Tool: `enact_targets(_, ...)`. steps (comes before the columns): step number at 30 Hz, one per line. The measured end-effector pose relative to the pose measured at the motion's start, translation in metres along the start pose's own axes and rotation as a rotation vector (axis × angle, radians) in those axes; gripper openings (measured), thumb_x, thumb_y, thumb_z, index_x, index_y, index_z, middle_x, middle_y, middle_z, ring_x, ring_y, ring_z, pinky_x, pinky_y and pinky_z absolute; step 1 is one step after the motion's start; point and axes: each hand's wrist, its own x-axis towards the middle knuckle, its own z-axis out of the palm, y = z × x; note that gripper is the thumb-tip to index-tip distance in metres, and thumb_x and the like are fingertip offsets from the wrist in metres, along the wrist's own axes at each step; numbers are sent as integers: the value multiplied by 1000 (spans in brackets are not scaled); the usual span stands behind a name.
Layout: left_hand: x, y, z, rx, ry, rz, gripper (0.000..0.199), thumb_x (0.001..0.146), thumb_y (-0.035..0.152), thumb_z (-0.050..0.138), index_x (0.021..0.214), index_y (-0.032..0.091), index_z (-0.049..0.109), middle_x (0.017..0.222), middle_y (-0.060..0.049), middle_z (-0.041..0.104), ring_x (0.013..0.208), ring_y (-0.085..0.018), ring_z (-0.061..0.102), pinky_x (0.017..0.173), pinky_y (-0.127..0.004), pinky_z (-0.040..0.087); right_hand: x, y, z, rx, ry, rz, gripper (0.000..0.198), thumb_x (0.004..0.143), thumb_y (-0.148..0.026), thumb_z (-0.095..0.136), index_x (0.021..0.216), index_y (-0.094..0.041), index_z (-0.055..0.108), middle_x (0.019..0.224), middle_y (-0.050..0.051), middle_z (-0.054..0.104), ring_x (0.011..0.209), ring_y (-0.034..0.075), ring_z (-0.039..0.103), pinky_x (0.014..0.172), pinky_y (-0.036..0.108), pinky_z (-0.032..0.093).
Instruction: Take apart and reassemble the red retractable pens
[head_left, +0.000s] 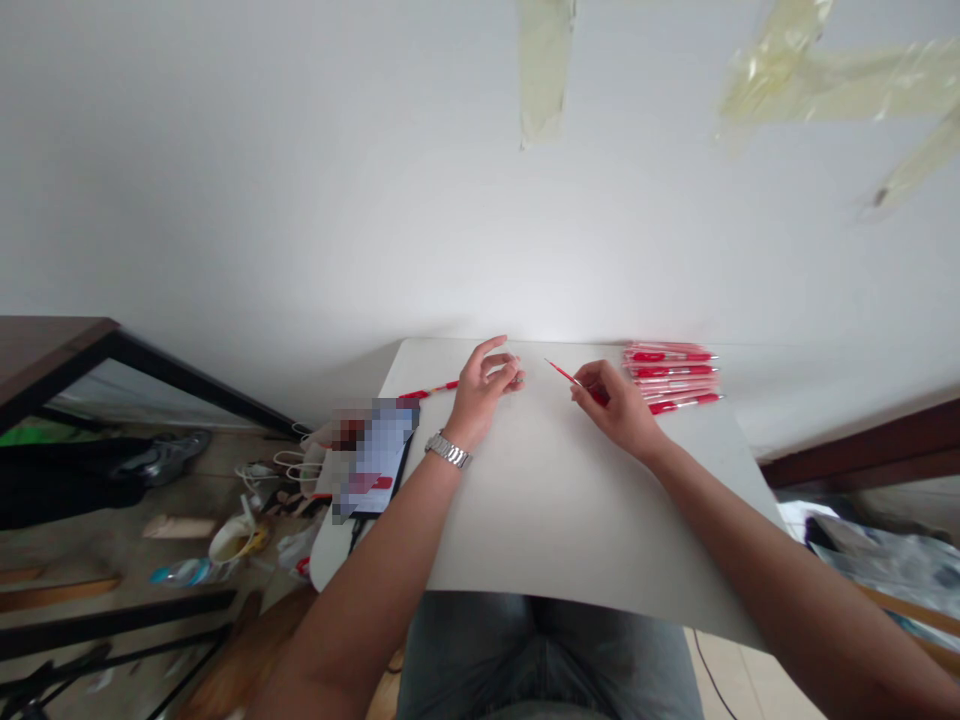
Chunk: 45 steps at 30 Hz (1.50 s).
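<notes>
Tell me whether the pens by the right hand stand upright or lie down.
Lying down: the pens stretch sideways along the white table, beside the right hand.

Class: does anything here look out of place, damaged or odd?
Yes: yellowed, translucent strips of adhesive tape cling to the white wall at upper centre and right, seemingly leftover, since they fasten nothing visible. No spill shows on the white table.

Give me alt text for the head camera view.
A person's right hand holds a slim, pointed red stick above a white tabletop; the left hand is curled nearby, its hold unclear. Red-and-clear plastic pens lie grouped at right, a rectangular dark-edged screen at left.
</notes>
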Motion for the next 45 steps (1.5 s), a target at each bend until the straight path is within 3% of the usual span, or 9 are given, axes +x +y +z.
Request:
enact_targets(9, 4, -3, -7, 166, -54, 86, 63, 84, 36, 82, 140, 24, 56, 113, -7, 68, 91, -16, 69, 79, -30, 59, 1, 0, 0, 9, -7, 7, 30, 100, -52, 58, 110, -24, 54, 89, 5, 71, 73, 19, 67, 67, 33, 52)
enact_targets(18, 2, 6, -18, 902, 13, 394, 50, 84, 19, 72, 132, 23, 60, 118, -7, 65, 94, -17, 65, 80, -31, 57, 0, -2, 0, -4, 2, 6, 28, 100, -51, 58, 108, -25, 54, 86, 3, 69, 69, 18, 62, 63, 32, 49)
enact_targets(28, -1, 14, -24, 1338, -40, 359, 46, 83, 22, 72, 128, 22, 65, 115, -8, 67, 106, -26, 65, 99, -42, 56, 1, -1, -1, -3, 8, 13, 28, 100, -51, 58, 108, -25, 55, 88, 4, 71, 70, 19, 64, 65, 33, 50)
enact_targets(35, -3, 14, -24, 1466, -107, 344, 46, 82, 24, 69, 128, 22, 67, 119, -8, 67, 107, -29, 63, 99, -44, 54, 1, -1, -1, -15, 5, 24, 28, 101, -51, 58, 108, -25, 55, 89, 4, 72, 71, 18, 66, 66, 32, 50)
enact_targets(45, 1, 8, -25, 1393, -128, 366, 45, 79, 21, 71, 124, 24, 69, 116, -10, 66, 106, -30, 61, 100, -47, 52, 1, -2, -1, -19, 0, 15, 30, 101, -54, 57, 109, -24, 55, 89, 6, 73, 73, 20, 68, 67, 34, 53)
